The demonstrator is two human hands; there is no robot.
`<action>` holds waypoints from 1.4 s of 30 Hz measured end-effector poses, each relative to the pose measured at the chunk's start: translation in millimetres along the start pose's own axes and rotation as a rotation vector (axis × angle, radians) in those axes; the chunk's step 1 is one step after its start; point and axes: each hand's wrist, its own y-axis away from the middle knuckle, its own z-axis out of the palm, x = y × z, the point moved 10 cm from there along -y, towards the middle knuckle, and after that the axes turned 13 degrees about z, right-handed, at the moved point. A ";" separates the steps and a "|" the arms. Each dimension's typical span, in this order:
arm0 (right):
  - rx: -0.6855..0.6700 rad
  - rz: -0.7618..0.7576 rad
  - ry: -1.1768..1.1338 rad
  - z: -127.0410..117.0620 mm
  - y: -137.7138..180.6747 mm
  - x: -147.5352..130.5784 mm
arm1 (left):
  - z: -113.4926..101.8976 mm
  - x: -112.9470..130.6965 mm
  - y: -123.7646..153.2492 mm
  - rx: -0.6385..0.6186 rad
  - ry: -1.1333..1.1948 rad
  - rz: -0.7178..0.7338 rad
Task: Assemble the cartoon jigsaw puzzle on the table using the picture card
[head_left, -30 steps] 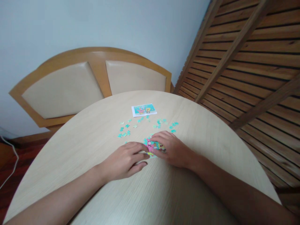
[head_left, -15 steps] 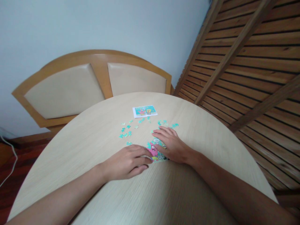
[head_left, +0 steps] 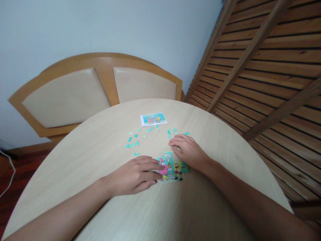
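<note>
A partly joined jigsaw puzzle (head_left: pixel 171 169) with pink, grey and yellow cartoon figures lies flat on the table. My left hand (head_left: pixel 140 174) lies palm down at its left side, fingers stretched out and their tips on the pink figure. Just above the puzzle's upper right part is my right hand (head_left: pixel 187 150), with fingers bent and drawn toward the thumb. Its fingertips are close to the table, and whatever may be between them is hidden. Loose green puzzle pieces (head_left: pixel 169 136) lie just beyond those fingers.
A picture card (head_left: pixel 154 119) showing cartoon figures lies farther back on the round wooden table (head_left: pixel 120 214). More loose pieces (head_left: pixel 132 145) are scattered left of centre. Behind the table stands a padded wooden backrest (head_left: pixel 112 83); a slatted wooden panel (head_left: pixel 263 67) rises at the right.
My right hand has drawn back to the right and off the puzzle, uncovering the grey and yellow figures. Its fingers have bent more. My left hand stays nearly in place.
</note>
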 end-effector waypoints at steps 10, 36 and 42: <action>-0.048 0.074 -0.189 -5.8 -3.1 5.1 | 1.8 9.7 -5.5 -0.012 0.082 -0.002; -0.268 0.202 -0.695 18.1 8.6 -14.3 | 3.0 12.2 -8.7 -0.025 0.089 0.032; -0.261 0.195 -0.642 16.4 9.7 -14.0 | 4.3 11.8 -7.5 -0.031 0.085 0.026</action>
